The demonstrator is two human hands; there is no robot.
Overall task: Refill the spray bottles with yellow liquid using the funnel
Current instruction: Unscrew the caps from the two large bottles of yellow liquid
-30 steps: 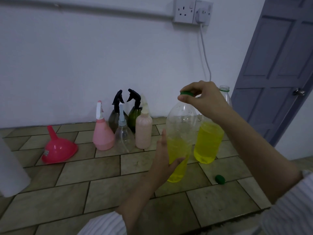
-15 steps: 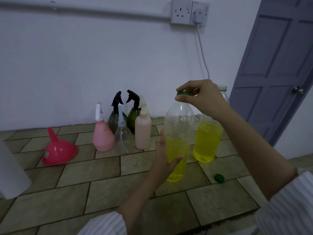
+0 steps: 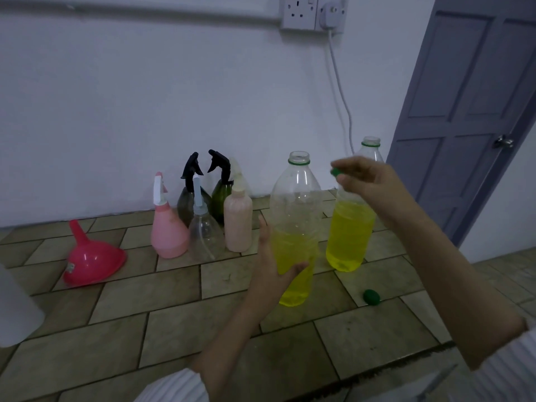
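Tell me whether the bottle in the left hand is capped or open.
Open. The near bottle, gripped by the left hand, shows a bare mouth with only its green ring; the right hand pinches the green cap beside it.

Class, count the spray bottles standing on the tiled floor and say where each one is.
5, grouped by the wall: pink bottle on the left, clear bottle beside it, peach bottle on the right, and two dark bottles with black triggers behind. Others may be hidden.

White wall [image 3: 145, 111], tan tiled floor [image 3: 145, 300], grey door [image 3: 470, 97], socket [image 3: 298, 11].
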